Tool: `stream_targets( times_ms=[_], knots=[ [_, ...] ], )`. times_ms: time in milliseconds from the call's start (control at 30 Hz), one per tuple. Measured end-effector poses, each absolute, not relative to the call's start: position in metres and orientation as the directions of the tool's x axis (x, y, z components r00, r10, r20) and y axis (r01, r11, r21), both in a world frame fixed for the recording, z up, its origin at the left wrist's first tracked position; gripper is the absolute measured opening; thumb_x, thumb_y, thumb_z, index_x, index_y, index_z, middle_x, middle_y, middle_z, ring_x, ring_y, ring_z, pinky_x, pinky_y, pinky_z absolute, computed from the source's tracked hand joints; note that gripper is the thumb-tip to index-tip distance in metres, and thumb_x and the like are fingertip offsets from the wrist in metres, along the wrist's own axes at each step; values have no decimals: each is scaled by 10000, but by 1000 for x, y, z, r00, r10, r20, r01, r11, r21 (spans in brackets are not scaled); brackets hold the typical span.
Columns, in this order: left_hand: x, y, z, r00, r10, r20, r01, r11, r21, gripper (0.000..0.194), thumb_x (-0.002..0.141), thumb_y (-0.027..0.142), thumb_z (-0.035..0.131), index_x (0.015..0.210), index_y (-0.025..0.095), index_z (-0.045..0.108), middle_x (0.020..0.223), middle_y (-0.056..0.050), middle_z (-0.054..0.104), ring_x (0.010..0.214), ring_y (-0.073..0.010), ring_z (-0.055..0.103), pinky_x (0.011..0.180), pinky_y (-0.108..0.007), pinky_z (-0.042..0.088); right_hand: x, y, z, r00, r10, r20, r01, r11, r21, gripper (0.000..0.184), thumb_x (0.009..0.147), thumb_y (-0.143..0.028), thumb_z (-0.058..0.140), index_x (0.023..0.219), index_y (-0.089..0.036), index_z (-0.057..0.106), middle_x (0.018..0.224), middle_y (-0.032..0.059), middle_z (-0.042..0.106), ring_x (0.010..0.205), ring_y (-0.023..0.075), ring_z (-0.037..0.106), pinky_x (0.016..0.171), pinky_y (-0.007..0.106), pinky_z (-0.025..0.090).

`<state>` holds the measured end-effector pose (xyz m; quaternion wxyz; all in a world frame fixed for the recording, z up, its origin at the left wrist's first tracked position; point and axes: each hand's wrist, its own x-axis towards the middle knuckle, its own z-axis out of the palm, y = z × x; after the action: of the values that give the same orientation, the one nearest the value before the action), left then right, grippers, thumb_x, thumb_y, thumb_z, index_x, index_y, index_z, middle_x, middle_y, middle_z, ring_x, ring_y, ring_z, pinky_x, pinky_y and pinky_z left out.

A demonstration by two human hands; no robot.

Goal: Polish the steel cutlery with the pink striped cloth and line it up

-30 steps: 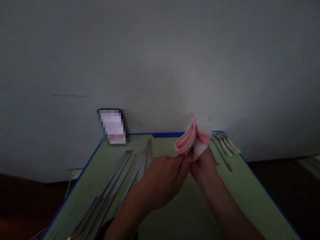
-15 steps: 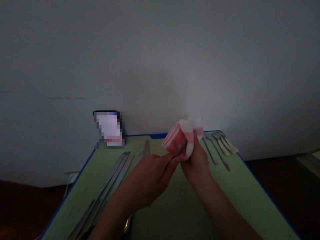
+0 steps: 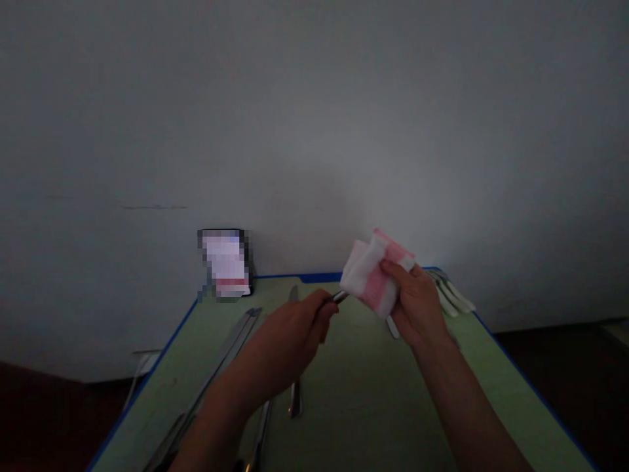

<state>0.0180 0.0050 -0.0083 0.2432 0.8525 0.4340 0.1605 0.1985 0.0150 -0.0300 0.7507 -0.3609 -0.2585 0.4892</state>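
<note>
My left hand (image 3: pixel 292 337) is closed on a thin metal piece of cutlery (image 3: pixel 339 297), held above the table. Its far end is hidden in a folded pink-and-white cloth (image 3: pixel 368 278), so I cannot tell its kind. My right hand (image 3: pixel 420 301) grips the cloth around it, thumb on top. Below the cloth a pale rounded metal end (image 3: pixel 392 326) shows; what it belongs to is hidden. Under my left arm lie several table knives (image 3: pixel 228 344), partly covered. Another knife (image 3: pixel 295 400) lies beneath my left hand, its blade tip showing beyond.
Forks with pale handles (image 3: pixel 455 298) lie at the far right corner, partly behind my right hand. A phone (image 3: pixel 228 262) with a blurred screen leans on the wall at the far left. The green table (image 3: pixel 354 406) has a blue edge and meets a grey wall.
My hands have moved apart, exposing part of the metal between them. The cloth has turned and flattened in my right hand, whose thumb now shows on top. The view has shifted slightly.
</note>
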Motion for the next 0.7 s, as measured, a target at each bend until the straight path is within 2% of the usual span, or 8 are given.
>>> stream_targets(
  times_ms=[133,233,300,400,567,700],
  knots=[
    [19,-3,-7,679,733,-35,592,-518,617,288,941,354,264,842,193,482,633,36,574,559,-108,523,556,-236,358,202,16,-27,439,888,135,-547,384,-744,199,713,-287,669,870,-167,643,823,11,684,671,114,605,644,253,496],
    [19,-9,-4,720,690,-69,553,-511,658,258,945,324,246,978,202,470,638,40,575,582,-108,529,568,-229,368,203,14,-22,484,866,125,-609,435,-663,142,752,-282,628,850,-181,645,820,-6,675,723,107,603,692,240,490],
    [20,-10,-2,723,689,-55,542,-517,662,262,942,327,251,1061,203,449,662,33,567,606,-114,527,573,-230,372,204,10,-17,421,897,137,-689,415,-594,142,766,-229,589,896,-211,642,881,-16,674,813,114,604,731,246,489],
    [23,-9,0,695,719,11,538,-530,656,264,940,342,268,1068,212,459,712,26,549,633,-118,517,581,-238,368,205,6,-12,291,940,176,-777,339,-530,228,750,-152,531,937,-232,635,951,-22,666,911,126,591,794,272,485],
    [30,-6,-1,676,735,45,540,-536,649,267,945,376,278,969,218,492,696,41,542,622,-112,515,594,-248,352,207,11,-15,346,936,69,-762,323,-562,251,702,-77,577,910,-206,634,880,-26,676,825,116,610,777,254,496],
    [32,-1,-8,667,745,21,602,-554,575,347,941,419,254,842,200,504,692,22,552,650,-134,530,599,-263,348,205,20,-24,295,955,-31,-825,239,-512,140,798,-215,577,917,-169,635,903,4,684,824,92,611,807,214,483]
  ],
)
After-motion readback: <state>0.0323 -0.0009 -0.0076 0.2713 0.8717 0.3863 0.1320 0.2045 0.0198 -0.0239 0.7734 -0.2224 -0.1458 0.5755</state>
